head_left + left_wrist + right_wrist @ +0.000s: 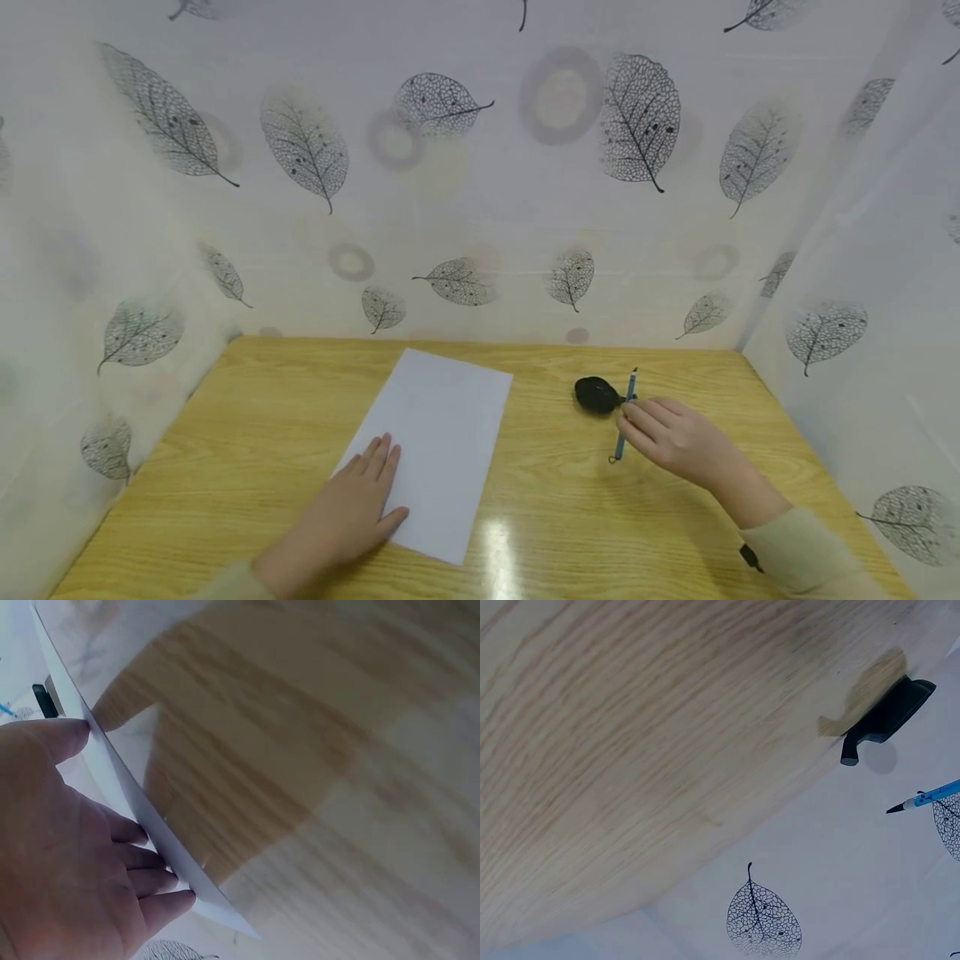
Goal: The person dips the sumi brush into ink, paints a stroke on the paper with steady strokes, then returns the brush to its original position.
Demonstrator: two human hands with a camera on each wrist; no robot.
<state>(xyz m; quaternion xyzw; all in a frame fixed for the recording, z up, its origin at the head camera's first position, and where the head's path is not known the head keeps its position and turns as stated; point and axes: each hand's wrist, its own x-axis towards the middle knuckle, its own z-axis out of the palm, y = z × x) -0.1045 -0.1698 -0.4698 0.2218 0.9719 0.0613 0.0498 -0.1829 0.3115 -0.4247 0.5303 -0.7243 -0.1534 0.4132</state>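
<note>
A sheet of white paper (pixel 442 450) lies at a slant on the wooden table. My left hand (pixel 345 508) rests on its lower left part, fingers extended; the left wrist view shows the fingertips against the paper (pixel 139 799). At the right, my right hand (pixel 675 437) pinches a blue writing brush (pixel 631 385) by its handle, the dark tip pointing away and a small loop at the near end. Just left of it sits a black dish (pixel 596 395) with a short stem, its contents unclear. The right wrist view shows the brush (pixel 937 794) raised above the table, but not the hand.
The wooden table (pixel 255 433) reaches back to a pale curtain (pixel 495 183) printed with leaves. More of this curtain hangs along both sides. Bright glare lies on the tabletop, to the right of the paper's near corner.
</note>
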